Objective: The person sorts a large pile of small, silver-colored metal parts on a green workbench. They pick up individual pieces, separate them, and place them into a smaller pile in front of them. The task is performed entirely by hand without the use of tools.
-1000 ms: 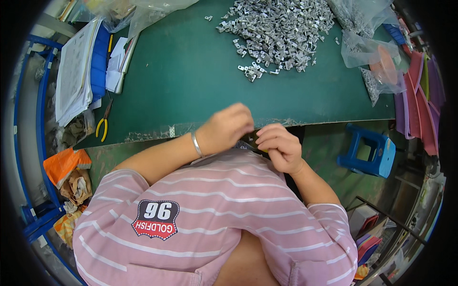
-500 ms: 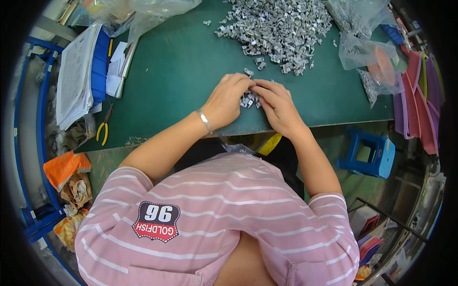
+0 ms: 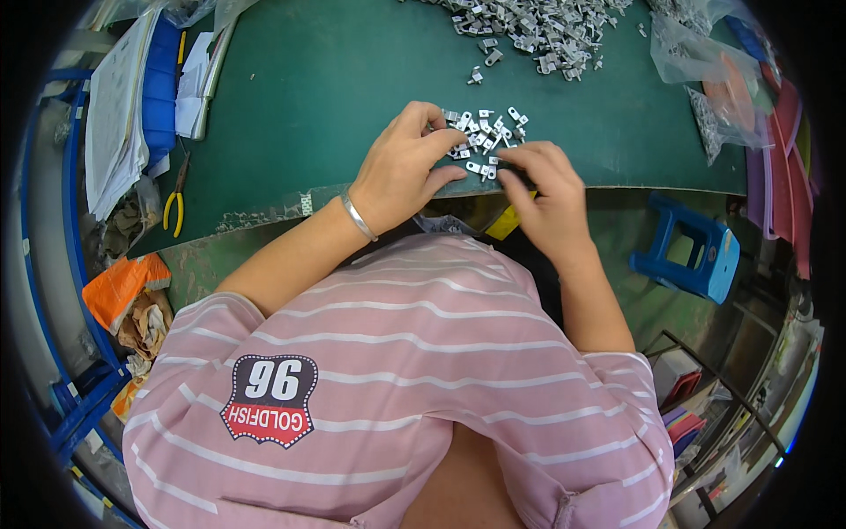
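Note:
A small loose cluster of silvery metal clips (image 3: 480, 137), each with a holed tab, lies near the front edge of the green tabletop (image 3: 308, 115). My left hand (image 3: 401, 167), a silver bangle at its wrist, curves along the cluster's left side. Its thumb and fingers are parted, the fingertips reaching the nearest clips. On the opposite side is my right hand (image 3: 551, 194), thumb and forefinger apart, their tips beside clips at the cluster's lower right. Neither hand visibly grips a clip, though the fingers partly cover some.
A big heap of the same metal clips (image 3: 546, 31) spreads at the far side. Plastic bags (image 3: 705, 70) lie at the right. Yellow-handled pliers (image 3: 179, 198), papers (image 3: 132, 106) and a blue bin (image 3: 161, 88) are at the left. A blue stool (image 3: 692, 247) stands below the right edge.
My hands, formerly close together over the clips, have moved apart, uncovering the small cluster, which is now spread out. The view has shifted, so the table and heap sit higher in the picture.

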The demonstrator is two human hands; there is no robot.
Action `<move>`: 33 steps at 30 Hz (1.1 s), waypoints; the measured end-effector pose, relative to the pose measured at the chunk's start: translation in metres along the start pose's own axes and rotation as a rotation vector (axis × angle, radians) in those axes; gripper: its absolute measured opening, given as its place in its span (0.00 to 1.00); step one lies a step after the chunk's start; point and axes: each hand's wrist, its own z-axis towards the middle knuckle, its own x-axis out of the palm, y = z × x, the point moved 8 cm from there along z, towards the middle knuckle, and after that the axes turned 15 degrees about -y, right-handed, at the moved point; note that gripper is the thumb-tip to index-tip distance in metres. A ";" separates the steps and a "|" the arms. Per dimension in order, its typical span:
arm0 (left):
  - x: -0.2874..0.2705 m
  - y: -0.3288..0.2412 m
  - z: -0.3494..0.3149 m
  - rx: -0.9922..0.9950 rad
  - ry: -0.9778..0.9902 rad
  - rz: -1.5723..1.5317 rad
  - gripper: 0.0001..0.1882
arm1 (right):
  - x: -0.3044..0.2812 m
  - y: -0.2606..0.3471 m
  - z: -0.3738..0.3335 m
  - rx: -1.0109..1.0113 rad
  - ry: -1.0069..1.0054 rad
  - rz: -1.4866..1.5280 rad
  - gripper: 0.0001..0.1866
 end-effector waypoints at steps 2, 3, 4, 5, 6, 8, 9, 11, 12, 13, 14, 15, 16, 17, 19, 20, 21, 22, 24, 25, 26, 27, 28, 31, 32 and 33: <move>0.003 -0.004 0.002 0.029 0.010 0.028 0.16 | 0.007 0.007 -0.003 -0.050 0.000 -0.144 0.15; 0.003 -0.005 0.002 0.056 0.006 0.030 0.16 | 0.008 0.011 -0.003 -0.092 -0.022 -0.181 0.15; 0.004 -0.005 0.001 0.083 0.003 0.031 0.17 | 0.009 0.013 -0.004 -0.135 -0.043 -0.218 0.15; 0.004 -0.006 0.000 0.111 -0.001 0.032 0.17 | 0.008 0.014 -0.006 -0.158 -0.069 -0.213 0.14; 0.003 -0.008 0.000 0.117 -0.006 0.032 0.17 | 0.007 0.012 -0.009 -0.143 -0.084 -0.166 0.14; 0.002 -0.011 0.000 0.128 -0.015 0.032 0.16 | 0.005 0.006 -0.014 -0.113 -0.115 -0.072 0.13; 0.002 -0.011 -0.001 0.132 -0.009 0.041 0.16 | 0.002 0.009 -0.013 -0.145 -0.125 -0.096 0.12; 0.003 -0.011 -0.003 0.138 0.002 0.058 0.14 | -0.004 0.014 -0.012 -0.207 -0.146 -0.145 0.12; 0.002 -0.011 -0.004 0.139 -0.025 0.019 0.13 | -0.001 0.014 -0.013 -0.211 -0.097 -0.080 0.12; 0.001 -0.011 -0.007 0.139 -0.053 -0.020 0.12 | 0.002 0.015 -0.015 -0.215 -0.048 -0.014 0.12; -0.001 -0.011 -0.008 0.140 -0.081 -0.059 0.11 | 0.005 0.016 -0.016 -0.218 0.001 0.052 0.12; 0.000 -0.006 -0.009 0.023 -0.054 -0.104 0.10 | 0.005 0.017 -0.017 -0.186 0.002 0.076 0.11; -0.002 -0.003 -0.011 -0.094 -0.027 -0.147 0.08 | 0.004 0.017 -0.014 -0.174 -0.028 0.047 0.11; -0.002 0.000 -0.013 -0.212 0.000 -0.191 0.07 | 0.003 0.017 -0.011 -0.162 -0.057 0.017 0.10; -0.002 0.001 -0.014 -0.281 0.060 -0.221 0.06 | 0.006 0.019 -0.008 -0.162 -0.086 -0.057 0.10; -0.001 0.001 -0.015 -0.316 0.090 -0.236 0.05 | 0.011 0.020 -0.006 -0.176 -0.084 -0.101 0.10; 0.000 0.003 -0.017 -0.380 0.121 -0.253 0.05 | 0.015 0.020 -0.005 -0.191 -0.084 -0.143 0.10; 0.002 0.004 -0.020 -0.444 0.152 -0.270 0.05 | 0.016 0.020 -0.006 -0.198 -0.081 -0.116 0.10; 0.004 0.007 -0.023 -0.501 0.188 -0.276 0.05 | 0.017 0.017 -0.010 -0.209 -0.076 -0.061 0.10; 0.004 0.007 -0.023 -0.494 0.193 -0.266 0.05 | 0.016 0.018 -0.011 -0.232 -0.077 -0.042 0.10; 0.003 0.008 -0.023 -0.488 0.197 -0.257 0.05 | 0.013 0.020 -0.012 -0.256 -0.079 -0.023 0.10; -0.001 0.006 -0.019 -0.360 0.138 -0.205 0.05 | 0.011 0.021 -0.014 -0.280 -0.078 -0.007 0.10; -0.005 0.006 -0.016 -0.232 0.079 -0.153 0.06 | 0.013 0.024 -0.015 -0.273 -0.002 0.064 0.10; -0.013 0.005 -0.008 -0.118 -0.022 -0.024 0.10 | 0.016 0.029 -0.013 -0.233 0.089 0.240 0.09; -0.015 0.006 -0.005 -0.124 -0.043 0.015 0.12 | 0.016 0.025 -0.008 -0.218 0.020 0.147 0.08; -0.015 0.006 -0.004 -0.106 -0.031 0.060 0.14 | 0.017 0.019 -0.003 -0.204 -0.047 0.056 0.08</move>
